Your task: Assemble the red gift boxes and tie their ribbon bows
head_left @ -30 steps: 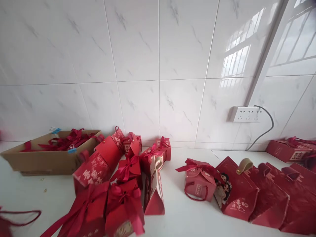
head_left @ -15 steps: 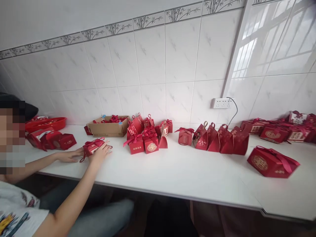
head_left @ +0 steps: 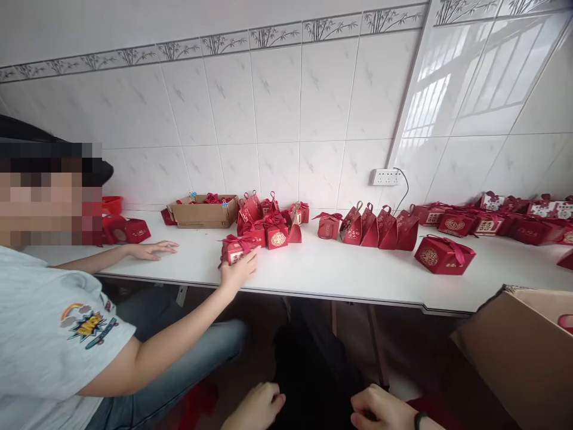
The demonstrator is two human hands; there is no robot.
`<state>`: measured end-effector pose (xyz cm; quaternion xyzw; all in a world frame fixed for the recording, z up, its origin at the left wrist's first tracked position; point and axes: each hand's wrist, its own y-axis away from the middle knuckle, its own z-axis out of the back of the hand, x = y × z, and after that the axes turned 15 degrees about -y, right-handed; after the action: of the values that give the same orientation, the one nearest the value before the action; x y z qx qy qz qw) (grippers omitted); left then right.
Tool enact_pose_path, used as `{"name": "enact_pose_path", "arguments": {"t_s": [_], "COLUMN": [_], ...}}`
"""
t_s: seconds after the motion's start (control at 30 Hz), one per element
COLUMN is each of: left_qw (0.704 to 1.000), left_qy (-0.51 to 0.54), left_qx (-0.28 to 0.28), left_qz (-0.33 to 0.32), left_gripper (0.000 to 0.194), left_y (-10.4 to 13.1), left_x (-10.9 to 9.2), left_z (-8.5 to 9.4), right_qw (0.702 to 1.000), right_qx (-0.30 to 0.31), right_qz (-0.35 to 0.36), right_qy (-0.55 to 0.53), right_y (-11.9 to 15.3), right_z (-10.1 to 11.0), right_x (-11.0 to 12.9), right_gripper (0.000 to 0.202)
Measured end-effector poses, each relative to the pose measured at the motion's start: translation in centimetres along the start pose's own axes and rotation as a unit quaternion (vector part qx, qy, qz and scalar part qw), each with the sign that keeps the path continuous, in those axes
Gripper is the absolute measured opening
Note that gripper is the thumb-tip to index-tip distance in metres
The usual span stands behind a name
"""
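Loosely clenching left hand (head_left: pixel 259 407) and right hand (head_left: pixel 385 408), fingers seemingly empty, before the bench (head_left: pixel 340 269) bearing already bow-tied gift boxes (head_left: pixel 443 258).

You wear a slim, dark band (head_left: pixel 419 420) around the wrist of your bare right hand (head_left: pixel 378 406); your left hand (head_left: pixel 259 407) is ungloved, and deep black clothing (head_left: pixel 308 373) covers your lap.

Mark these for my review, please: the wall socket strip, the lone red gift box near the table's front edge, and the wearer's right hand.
Wall socket strip (head_left: pixel 385 177): head view, front face.
Lone red gift box (head_left: pixel 442 260): head view, front side.
Right hand (head_left: pixel 385 406): head view, back of the hand.
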<state>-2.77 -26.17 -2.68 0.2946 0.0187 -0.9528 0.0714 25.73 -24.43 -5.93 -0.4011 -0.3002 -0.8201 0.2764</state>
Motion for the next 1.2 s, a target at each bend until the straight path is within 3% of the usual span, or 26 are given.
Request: {"name": "enact_pose_path", "arguments": {"t_s": [0.03, 0.07, 0.13, 0.2, 0.3, 0.4, 0.5, 0.63, 0.7, 0.8, 0.87, 0.97, 1.1, 1.2], "left_qw": [0.999, 0.987, 0.979, 0.979, 0.985, 0.979, 0.947, 0.925, 0.927, 0.942, 0.949, 0.948, 0.978, 0.978], "left_qy": [-0.016, -0.049, -0.061, -0.051, -0.008, 0.07, 0.127, 0.145, 0.15, 0.163, 0.177, 0.148, 0.098, 0.087], "left_qx": [0.037, 0.153, 0.188, 0.176, 0.088, -0.086, -0.268, -0.347, -0.345, -0.292, -0.257, -0.278, -0.187, -0.189], "left_qz": [0.001, -0.019, -0.055, -0.091, -0.148, -0.172, -0.121, -0.041, -0.014, -0.022, -0.053, -0.035, -0.005, 0.03], "left_gripper": [0.02, 0.024, 0.027, 0.027, 0.027, 0.018, 0.02, 0.05, 0.065, 0.073, 0.072, 0.086, 0.114, 0.112], "left_y": [1.3, 2.0, 2.0, 0.7, -2.0, -5.0, -8.8, -14.5, -16.5, -17.9, -17.9, -17.7, -17.9, -17.8], "left_x": [0.2, 0.4, 0.3, -0.4, -2.2, -3.1, -1.9, 1.5, 2.8, 3.7, 3.9, 4.0, 2.5, 0.2], "left_z": [-1.9, -3.4, -4.6, -4.0, -1.4, 0.9, 2.8, 5.0, 5.6, 5.2, 4.4, 3.7, 4.2, 3.7], "right_qw": [1.0, 0.999, 0.996, 0.989, 0.99, 0.997, 0.997, 0.992, 0.988, 0.978, 0.965, 0.953, 0.959, 0.963], "right_qx": [-0.001, -0.005, 0.02, 0.077, 0.101, 0.051, 0.025, 0.029, 0.036, 0.007, -0.03, -0.074, -0.122, -0.131], "right_qz": [0.006, 0.004, -0.026, -0.053, -0.032, 0.004, 0.045, 0.094, 0.109, 0.131, 0.153, 0.167, 0.163, 0.17], "right_qy": [-0.011, -0.033, -0.086, -0.113, -0.093, -0.062, -0.049, -0.077, -0.104, -0.165, -0.212, -0.24, -0.198, -0.164], "right_y": [0.0, 0.0, -0.3, -0.7, -2.1, -4.5, -7.6, -11.3, -12.6, -14.2, -15.0, -15.9, -16.9, -17.2], "right_z": [0.1, 0.2, 0.5, 1.2, 2.7, 4.7, 6.3, 6.5, 5.9, 5.6, 6.2, 8.5, 11.7, 13.2], "right_x": [0.5, 0.9, 1.6, 2.2, 3.6, 5.6, 7.8, 9.6, 9.7, 9.1, 8.4, 7.5, 6.2, 5.3], "right_gripper": [0.039, 0.038, 0.036, 0.03, 0.018, 0.019, 0.021, 0.022, 0.021, 0.025, 0.034, 0.044, 0.042, 0.035]}}
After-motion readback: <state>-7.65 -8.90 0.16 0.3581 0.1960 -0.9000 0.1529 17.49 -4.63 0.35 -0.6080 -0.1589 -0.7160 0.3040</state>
